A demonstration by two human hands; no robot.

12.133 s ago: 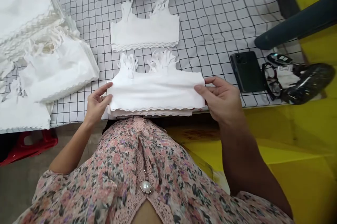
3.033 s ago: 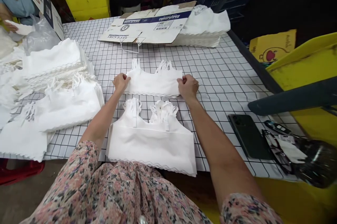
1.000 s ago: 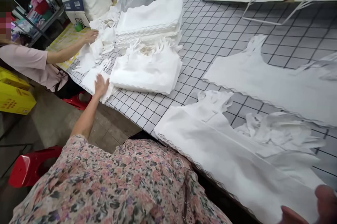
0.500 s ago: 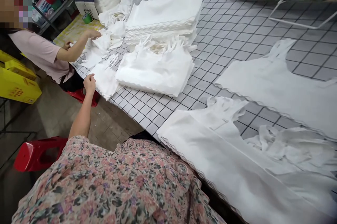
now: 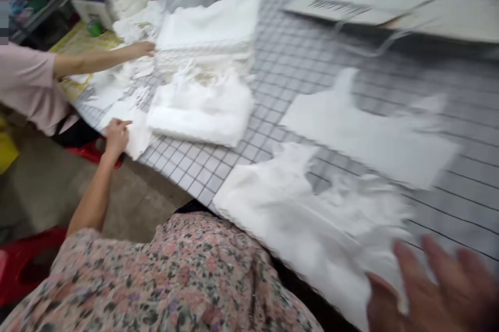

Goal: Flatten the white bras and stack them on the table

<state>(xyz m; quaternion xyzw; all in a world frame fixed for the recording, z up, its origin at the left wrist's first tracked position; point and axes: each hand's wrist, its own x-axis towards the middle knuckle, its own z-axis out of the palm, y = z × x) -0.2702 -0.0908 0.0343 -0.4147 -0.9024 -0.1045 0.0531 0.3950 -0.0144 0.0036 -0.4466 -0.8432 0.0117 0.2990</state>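
Note:
My left hand (image 5: 117, 137) rests at the left edge of a white sleeveless top (image 5: 136, 137) near the table's edge; one finger is stretched out and the rest are partly hidden. Low on the right, my right hand (image 5: 436, 290) is blurred, with fingers spread and nothing seen in them. It hovers over or touches the end of a white top (image 5: 273, 202) lying along the near edge; contact is unclear. Behind that, another white top (image 5: 362, 134) lies flat. A folded stack of white tops (image 5: 198, 114) sits right of my left hand.
A taller white stack (image 5: 206, 25) stands behind on the checked table (image 5: 268, 108). A co-worker's arm (image 5: 101, 59) reaches in from the left among loose white pieces. A cardboard sheet (image 5: 409, 4) lies at the far right, a red stool (image 5: 31, 264) at lower left.
My right hand has come into view at lower right with fingers spread. My left hand has shifted onto the top's edge, a finger extended. The co-worker's arm has stretched right. The view has swung right.

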